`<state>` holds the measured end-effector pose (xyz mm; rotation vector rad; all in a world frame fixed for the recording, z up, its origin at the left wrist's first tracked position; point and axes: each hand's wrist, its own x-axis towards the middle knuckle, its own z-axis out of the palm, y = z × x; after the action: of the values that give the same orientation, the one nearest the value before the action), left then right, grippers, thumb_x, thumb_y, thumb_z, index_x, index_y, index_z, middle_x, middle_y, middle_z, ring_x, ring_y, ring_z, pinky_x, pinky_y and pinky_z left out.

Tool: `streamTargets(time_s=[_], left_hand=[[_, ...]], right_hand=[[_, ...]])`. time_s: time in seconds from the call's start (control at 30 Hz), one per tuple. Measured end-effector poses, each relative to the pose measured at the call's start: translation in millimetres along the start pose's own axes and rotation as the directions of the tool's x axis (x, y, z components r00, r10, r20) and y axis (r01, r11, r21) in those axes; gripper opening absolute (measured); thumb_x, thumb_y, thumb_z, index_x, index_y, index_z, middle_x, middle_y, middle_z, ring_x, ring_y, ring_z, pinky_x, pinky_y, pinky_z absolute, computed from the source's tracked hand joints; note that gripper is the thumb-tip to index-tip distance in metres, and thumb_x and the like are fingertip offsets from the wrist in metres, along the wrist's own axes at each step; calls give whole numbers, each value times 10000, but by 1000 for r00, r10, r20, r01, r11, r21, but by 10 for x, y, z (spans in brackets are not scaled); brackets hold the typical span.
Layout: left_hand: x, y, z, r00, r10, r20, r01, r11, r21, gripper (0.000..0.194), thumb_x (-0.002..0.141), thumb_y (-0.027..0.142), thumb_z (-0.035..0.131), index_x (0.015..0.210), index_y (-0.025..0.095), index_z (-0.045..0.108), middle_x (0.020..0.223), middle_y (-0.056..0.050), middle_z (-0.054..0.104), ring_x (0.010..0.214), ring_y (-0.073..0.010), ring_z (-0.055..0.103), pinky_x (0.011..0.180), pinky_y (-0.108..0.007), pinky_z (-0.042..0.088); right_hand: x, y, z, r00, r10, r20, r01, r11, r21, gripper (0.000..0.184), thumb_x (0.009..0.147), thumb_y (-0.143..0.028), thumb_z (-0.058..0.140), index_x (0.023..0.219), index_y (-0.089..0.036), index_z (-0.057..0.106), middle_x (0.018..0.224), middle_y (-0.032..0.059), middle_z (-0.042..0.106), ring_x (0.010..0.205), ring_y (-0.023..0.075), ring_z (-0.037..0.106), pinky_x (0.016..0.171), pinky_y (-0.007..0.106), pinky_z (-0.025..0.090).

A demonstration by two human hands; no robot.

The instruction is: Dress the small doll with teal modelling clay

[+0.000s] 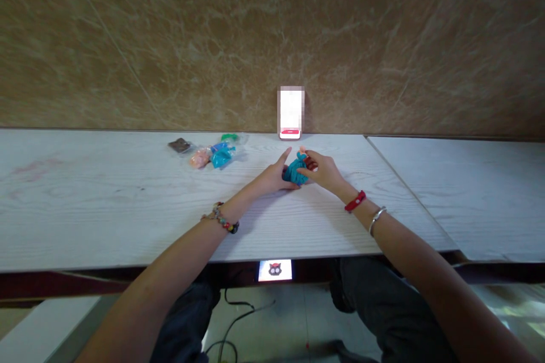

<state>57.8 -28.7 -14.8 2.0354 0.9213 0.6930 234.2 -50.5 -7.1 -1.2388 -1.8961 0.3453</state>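
A rounded teal-blue lump (297,172) with a ridged surface, apparently modelling clay, is between my two hands above the white table. A small pinkish piece (302,150) shows at its top. My left hand (276,176) cups the lump from the left, thumb raised and fingers passing beneath it. From the right, my right hand (322,171) grips the lump's side between thumb and bent fingers. Its fingertips partly cover the upper right of the lump, so I cannot tell whether a smaller piece is pinched there.
Against the tiled wall (204,39) leans a lit phone (290,113). Clear bags of pink clay (200,157), blue clay (222,156) and green clay (229,137) lie left of my hands, with a brown packet (179,145) beside them. Below the table edge is a lit screen (275,270).
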Motion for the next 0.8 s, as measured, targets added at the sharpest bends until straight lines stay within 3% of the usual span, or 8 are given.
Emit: streamTargets(time_s=[0.13,0.37,0.6,0.8], left_hand=[[-13,-61,-85,1000,11,1,-11,996,-94,1025,594,168,727,1413,184,110,830,-12,576,741,-147,571,711,-303,442],[-45,-49,-164,995,43,94,-38,998,-49,930,629,165,710,1397,210,188,824,8,552,733,-131,568,715,-299,452],[-83,-30,-221,994,19,109,-9,995,-97,884,641,175,701,1385,182,224,932,-34,552,768,-131,585,738,-303,467],[-76,-22,-228,996,23,82,-20,999,-34,798,667,256,690,1357,195,292,983,-49,574,731,-112,567,697,-276,461]], right_hand=[[-3,6,-20,999,-47,21,47,999,-24,349,660,-191,675,1000,-163,598,728,26,667,595,128,588,586,262,490],[-39,-31,-29,990,-62,128,49,993,106,520,647,-195,675,1144,-149,532,816,43,682,654,132,613,620,273,512],[-36,-21,-58,996,-28,89,19,995,95,501,654,-241,676,1129,-133,554,865,69,675,711,149,618,661,302,514],[-35,-46,-68,997,-39,70,27,985,171,534,669,-248,666,1174,-137,532,901,64,664,767,154,626,676,292,524]])
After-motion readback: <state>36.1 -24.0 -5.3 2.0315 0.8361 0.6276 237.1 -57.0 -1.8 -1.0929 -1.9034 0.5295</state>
